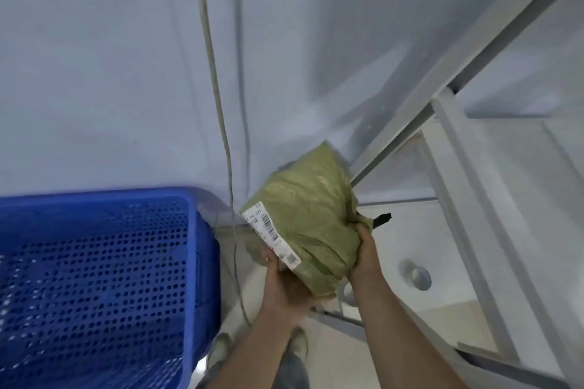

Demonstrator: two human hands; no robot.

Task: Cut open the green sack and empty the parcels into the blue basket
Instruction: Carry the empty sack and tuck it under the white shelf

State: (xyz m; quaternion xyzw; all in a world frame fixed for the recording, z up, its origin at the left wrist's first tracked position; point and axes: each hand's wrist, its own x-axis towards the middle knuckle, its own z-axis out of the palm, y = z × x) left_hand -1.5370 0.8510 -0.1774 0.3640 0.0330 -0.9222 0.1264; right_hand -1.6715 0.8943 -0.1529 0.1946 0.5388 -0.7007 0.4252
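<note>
Two bare forearms reach forward from the bottom of the view. The right hand [363,253] grips the right end of a green sack [309,218], its fingers curled into the gathered fabric near what looks like the tied neck, where a short black tab [382,219] sticks out. The left hand [284,281] cups the sack from below at its near left corner, fingers wrapped under the fabric and thumb beside a white shipping label [271,234] with barcodes.

The sack is held in the air between the hands, tilted, just right of a large blue basket [202,262] with perforated walls. It is not over the basket; a thin hanging cord [221,123] runs down between them. The sack appears closed, though motion blur makes the neck hard to read.

The woven fabric is soft and creased, bulging over lumpy contents, so it will likely sag and shift if held at one point. It seems moderately light, as it is carried at arm's reach. Good holds are the bunched neck and a bottom corner; the cut probably belongs near the black tab.

Beyond it stand a pale wall [110,57] and, on the right, grey metal shelving [458,136]. The person's shoes [221,350] show on the floor below.
</note>
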